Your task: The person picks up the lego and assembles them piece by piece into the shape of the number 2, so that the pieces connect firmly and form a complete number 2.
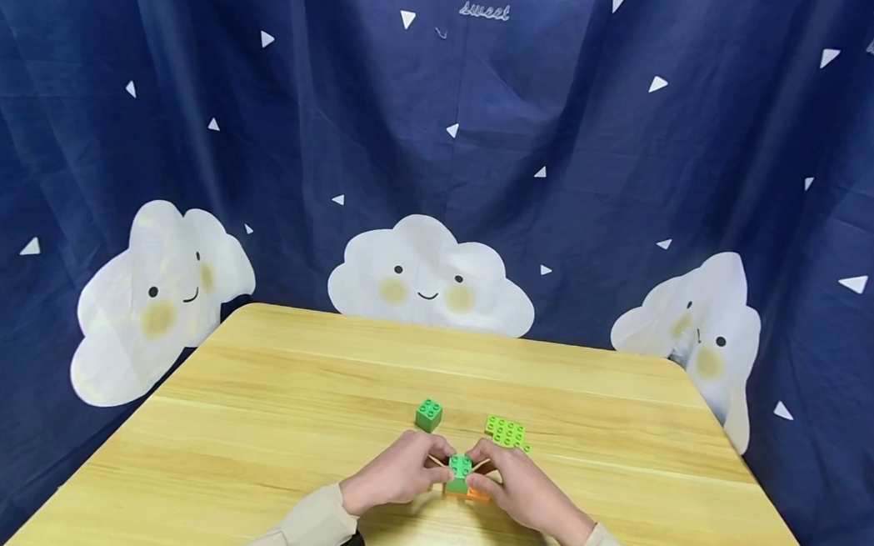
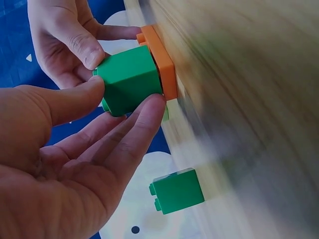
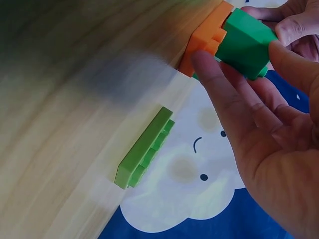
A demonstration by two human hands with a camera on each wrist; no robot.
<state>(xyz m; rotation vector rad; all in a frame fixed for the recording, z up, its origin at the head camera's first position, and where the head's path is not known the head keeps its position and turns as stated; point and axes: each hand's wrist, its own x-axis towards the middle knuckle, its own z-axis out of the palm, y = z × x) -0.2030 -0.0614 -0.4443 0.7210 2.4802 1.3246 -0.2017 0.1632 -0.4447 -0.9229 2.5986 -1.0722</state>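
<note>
In the head view a green toy building block (image 1: 459, 473) sits over one end of a flat orange brick (image 1: 478, 494), between both hands. My left hand (image 1: 404, 470) pinches the green block with thumb and fingers, and a fingertip reaches down near the orange brick (image 2: 163, 64). From the other side my right hand (image 1: 532, 489) holds the same green block (image 3: 246, 42). One of its fingertips touches the orange brick's edge in the right wrist view. A thin dark line shows between the two pieces; I cannot tell whether they are fully joined.
A second green block (image 1: 428, 415) stands upright on the wooden table (image 1: 287, 397), beyond my left hand. Past my right hand lies a flat lime-green brick (image 1: 505, 432) with several studs. A dark blue curtain (image 1: 384, 161) with cloud prints hangs behind the table.
</note>
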